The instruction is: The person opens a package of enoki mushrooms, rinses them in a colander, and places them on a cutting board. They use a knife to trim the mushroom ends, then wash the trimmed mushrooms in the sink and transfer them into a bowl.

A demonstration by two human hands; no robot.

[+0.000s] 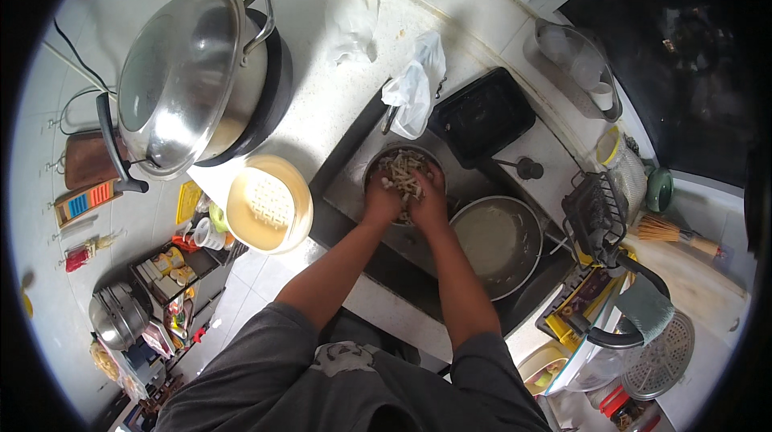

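Slender pale mushrooms (405, 168), or pieces much like them, fill a round metal bowl (395, 147) in the sink (345, 185). My left hand (382, 198) is in the bowl's left side, its fingers curved around part of the pile. From the right, my right hand (429, 196) cups the same pile, fingers partly hidden among the pieces. Beside the bowl, a wide pan (497, 245) holds cloudy liquid. A cream plastic basket with a perforated bottom (271, 203) stands on the counter to the left of the sink.
A large lidded steel pot (181, 76) stands at the upper left. Behind the bowl are a white plastic bag (416, 91) over the faucet area and a black rectangular tub (485, 115). A black wire rack (594, 209) and a yellow-edged rack (579, 305) lie right of the sink.
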